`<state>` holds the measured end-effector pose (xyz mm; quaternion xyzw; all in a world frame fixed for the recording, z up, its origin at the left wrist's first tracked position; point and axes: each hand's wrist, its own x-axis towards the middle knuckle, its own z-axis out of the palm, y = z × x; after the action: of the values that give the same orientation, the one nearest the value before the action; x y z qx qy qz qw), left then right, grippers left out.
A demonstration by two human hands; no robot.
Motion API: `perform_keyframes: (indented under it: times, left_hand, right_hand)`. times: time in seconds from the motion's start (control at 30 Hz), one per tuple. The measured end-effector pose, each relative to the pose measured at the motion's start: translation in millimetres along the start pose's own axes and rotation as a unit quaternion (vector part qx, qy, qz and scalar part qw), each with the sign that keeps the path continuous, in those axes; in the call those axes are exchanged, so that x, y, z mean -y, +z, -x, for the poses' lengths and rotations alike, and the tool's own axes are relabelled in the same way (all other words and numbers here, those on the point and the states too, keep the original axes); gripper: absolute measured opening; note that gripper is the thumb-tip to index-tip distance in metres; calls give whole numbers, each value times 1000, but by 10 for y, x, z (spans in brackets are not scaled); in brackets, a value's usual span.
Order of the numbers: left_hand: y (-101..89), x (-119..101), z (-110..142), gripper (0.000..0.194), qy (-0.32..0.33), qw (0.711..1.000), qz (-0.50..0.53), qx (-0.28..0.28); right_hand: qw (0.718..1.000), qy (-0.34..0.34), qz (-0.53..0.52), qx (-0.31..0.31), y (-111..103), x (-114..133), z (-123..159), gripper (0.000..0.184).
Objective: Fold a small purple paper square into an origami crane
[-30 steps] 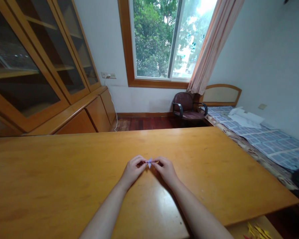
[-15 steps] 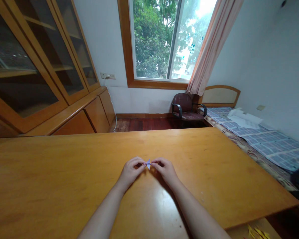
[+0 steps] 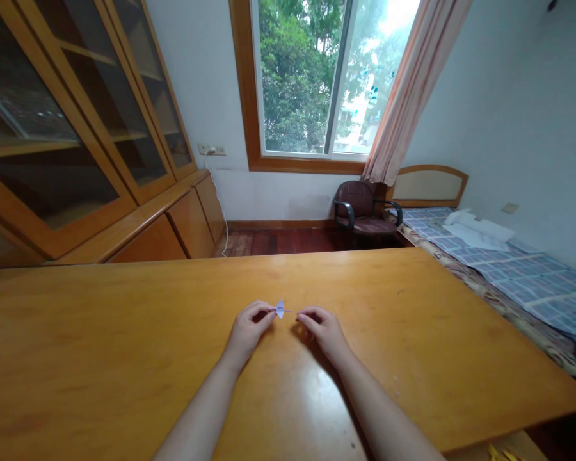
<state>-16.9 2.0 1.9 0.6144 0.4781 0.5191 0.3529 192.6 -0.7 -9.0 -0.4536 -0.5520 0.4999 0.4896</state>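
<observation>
A small purple folded-paper crane (image 3: 280, 309) is pinched between the thumb and forefinger of my left hand (image 3: 248, 328). Its two wings stand out above and below the body, and a thin point sticks out to the right. Just right of that point, with a small gap between, is my right hand (image 3: 325, 330). Its thumb and forefinger are pressed together, and nothing shows in them. Both hands are held low over the wooden table (image 3: 125, 333).
Yellow folded paper pieces (image 3: 502, 453) lie at the bottom right, below the table's edge. A glass-door cabinet (image 3: 125, 205) lines the left wall. Beyond the table are an office chair (image 3: 358, 202) and a bed (image 3: 518, 269) with white paper on it.
My right hand has come away from the crane, opening a gap. My left hand has shifted slightly left with the crane, whose thin right point now shows. The view has shifted slightly.
</observation>
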Motion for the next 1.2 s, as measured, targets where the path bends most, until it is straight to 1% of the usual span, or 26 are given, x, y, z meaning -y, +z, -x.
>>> perform_keyframes:
  times: [0.2,0.33,0.53,0.67,0.87,1.07,1.2]
  left_hand:
    - [-23,79,-14,20,-57,993,85,-54]
    - [-35,122,-18,24,-86,986,125,-72]
    - [-39,138,-14,23,-81,985,133,-77]
    - [-37,119,-13,24,-80,986,123,-77]
    - [-26,69,-20,27,-79,987,118,-79]
    - [-22,67,-11,24,-78,986,128,-68]
    - [-20,94,-12,25,-74,988,125,-57]
  right_hand:
    - [1000,-5,18,4,-2,-10,3,33]
    - [1000,1,14,9,6,10,6,39]
    - [999,-27,41,7,-1,-6,7,35]
    - [999,-19,39,11,-4,-30,4,36]
    - [999,-17,35,6,2,11,4,38]
    - [1000,0,9,8,-5,16,-10,39]
    - [999,-24,25,2,1,89,-29,36]
